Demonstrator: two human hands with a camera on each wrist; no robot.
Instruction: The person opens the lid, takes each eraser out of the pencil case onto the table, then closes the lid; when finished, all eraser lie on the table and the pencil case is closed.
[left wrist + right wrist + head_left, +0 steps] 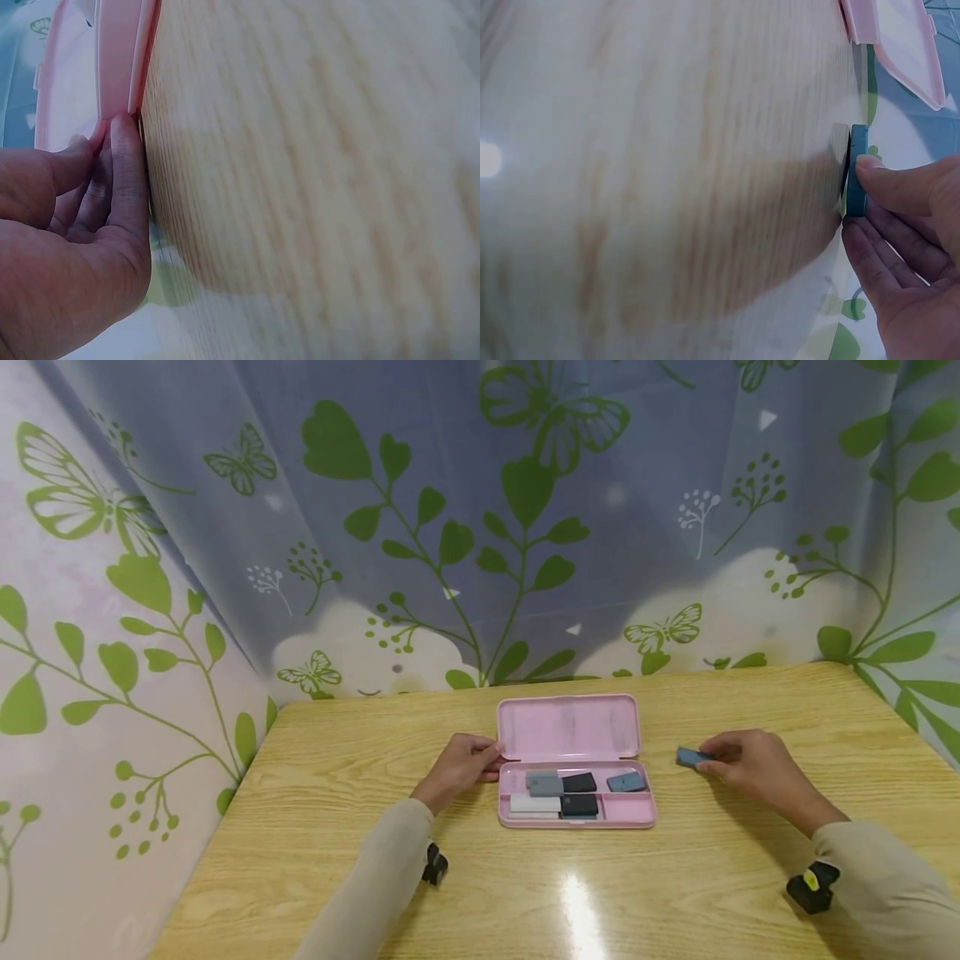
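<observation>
A pink pencil case [628, 812] lies with its lid [567, 727] raised at the back. My left hand [467, 762] pinches its left side near the hinge, thumb at the lid's edge; in the left wrist view the fingertips of the left hand [97, 217] are right at the pink corner. To the right of the case, my right hand [757, 768] pinches a small blue rectangular block [692, 757] between thumb and fingers. The right wrist view shows the blue block [858, 171] on edge, close over the table. Inside the case lie several grey, black and white blocks and one blue block [626, 782].
The case stands on a light wood-grain table [315, 860], near its back edge. Behind hangs a blue curtain [420, 568] with green leaves and butterflies. A black wrist camera [812, 887] sits on the right sleeve, another black wrist camera [435, 865] on the left.
</observation>
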